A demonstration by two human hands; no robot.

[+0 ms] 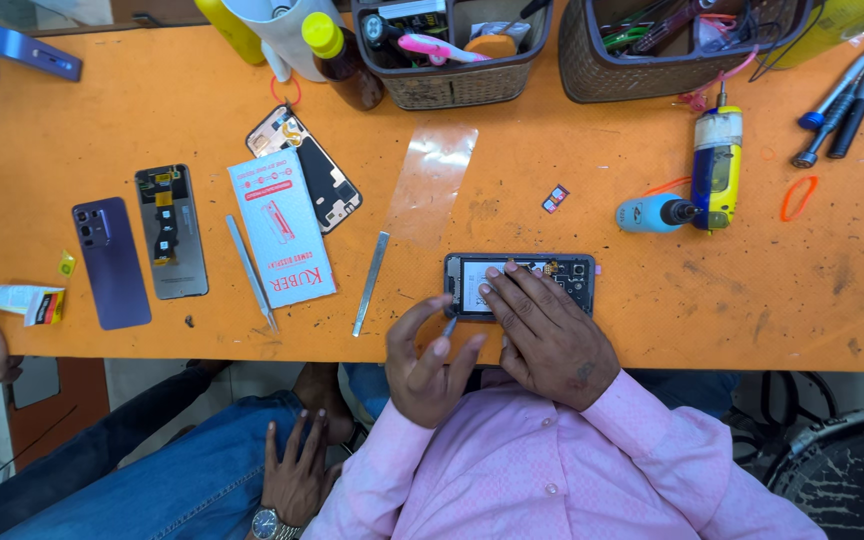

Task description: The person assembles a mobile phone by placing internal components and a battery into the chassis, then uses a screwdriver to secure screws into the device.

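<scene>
An opened black phone (pixel 574 274) lies face down near the front edge of the orange table (pixel 652 300), its inner boards showing. My right hand (pixel 544 335) rests flat on it, fingers spread over the left and middle of the phone. My left hand (pixel 425 365) sits just left of it, fingers curled around a thin metal tool (pixel 449 325) whose tip touches the phone's lower left corner. Both sleeves are pink.
To the left lie a metal pry bar (pixel 371 283), tweezers (pixel 250 270), a pink-and-white packet (pixel 282 228), a phone frame (pixel 170 230), a purple back cover (pixel 110 262) and another opened phone (pixel 304 168). Baskets (pixel 452 85), screwdrivers (pixel 842 100) and a blue bottle (pixel 652 212) stand behind. Another person's hand (pixel 297 470) rests on jeans.
</scene>
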